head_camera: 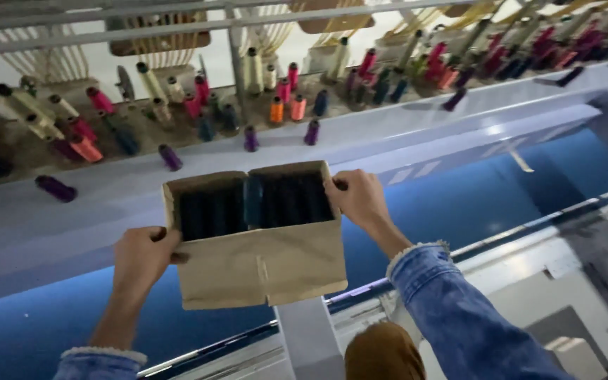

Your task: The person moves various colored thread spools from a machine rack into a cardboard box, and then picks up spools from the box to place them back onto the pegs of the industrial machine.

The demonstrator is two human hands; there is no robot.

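Hands both clamped on our cardboard box, left hand and right hand, we should keep it level so the dark spools stay put.

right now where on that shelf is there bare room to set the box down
Both hands, left hand and right hand, hold the cardboard box of dark spools. The bare front strip of the grey shelf lies free between one purple spool and the box, and again right of it. Farther back, the thread cones stand crowded.
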